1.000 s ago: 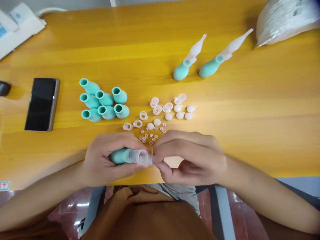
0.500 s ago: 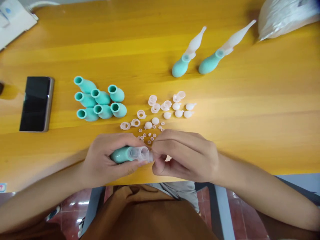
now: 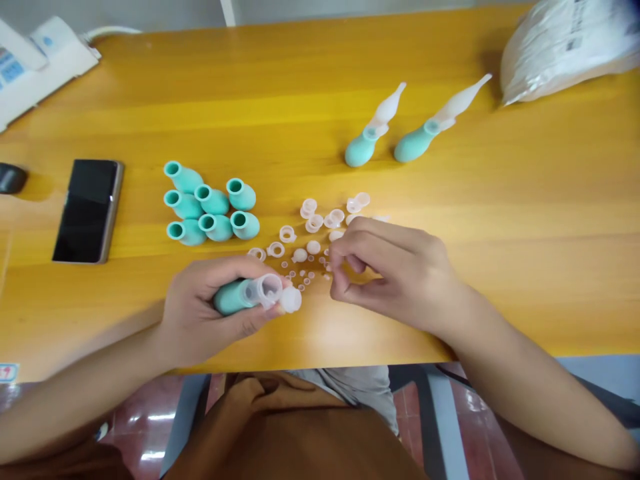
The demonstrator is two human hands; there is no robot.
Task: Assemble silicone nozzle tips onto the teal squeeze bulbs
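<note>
My left hand [image 3: 210, 313] is wrapped round a teal squeeze bulb [image 3: 231, 298]. A clear plastic neck piece [image 3: 270, 288] is fitted in its mouth, with a hinged cap [image 3: 291, 300] hanging open beside the thumb. Off to the right, my right hand [image 3: 385, 270] is closed in a pinch over the small parts; whatever is between its fingertips is hidden or too small to name. Just left of those fingertips lie several tiny clear rings [image 3: 307, 281]. Behind them are small white bulb-shaped pieces [image 3: 313, 247] and clear capped collars [image 3: 287, 233].
Several teal bulbs [image 3: 215, 227] stand grouped at left, mouths up. Two bulbs with long white tips [image 3: 361, 149] lie farther back. A phone [image 3: 87, 210], a black object [image 3: 11, 178], a white power strip [image 3: 50, 73] and a white plastic bag [image 3: 565, 53] rest on the wooden table [image 3: 525, 233].
My right hand has left the clear neck piece and moved right and up over the small parts. The left hand keeps the bulb, whose cap now shows fully. The view has shifted slightly.
</note>
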